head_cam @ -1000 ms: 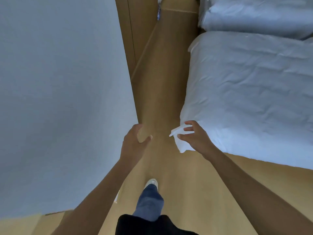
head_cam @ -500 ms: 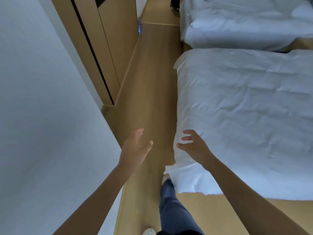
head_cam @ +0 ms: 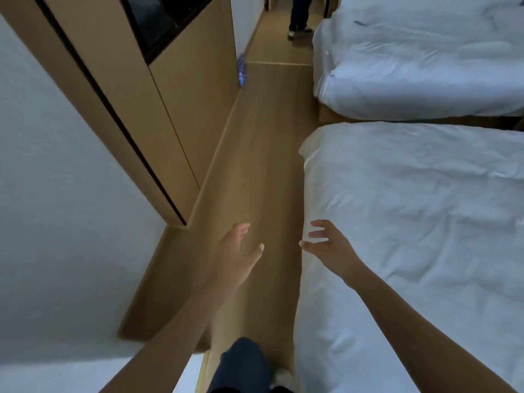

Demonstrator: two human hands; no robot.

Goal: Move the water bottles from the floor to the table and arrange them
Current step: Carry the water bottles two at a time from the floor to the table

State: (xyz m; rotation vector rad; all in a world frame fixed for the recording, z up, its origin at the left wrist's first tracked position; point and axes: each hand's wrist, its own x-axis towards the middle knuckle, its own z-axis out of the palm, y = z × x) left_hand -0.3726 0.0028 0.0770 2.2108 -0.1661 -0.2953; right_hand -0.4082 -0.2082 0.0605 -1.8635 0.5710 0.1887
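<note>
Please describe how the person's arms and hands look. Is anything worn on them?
Both forearms are bare as far as the picture shows; no sleeves are in view. The left hand and the right hand wear no gloves, and no watch, ring or bracelet is visible. The fingernails look short. Lower down, dark blue trousers show on one leg.

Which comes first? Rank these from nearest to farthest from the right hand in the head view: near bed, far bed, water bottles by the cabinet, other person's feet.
From the right hand:
1. Near bed, right beside it.
2. Far bed, beyond on the right.
3. Water bottles, ahead left, on the floor against the cabinet.
4. Other person's feet, at the corridor's end.
</note>
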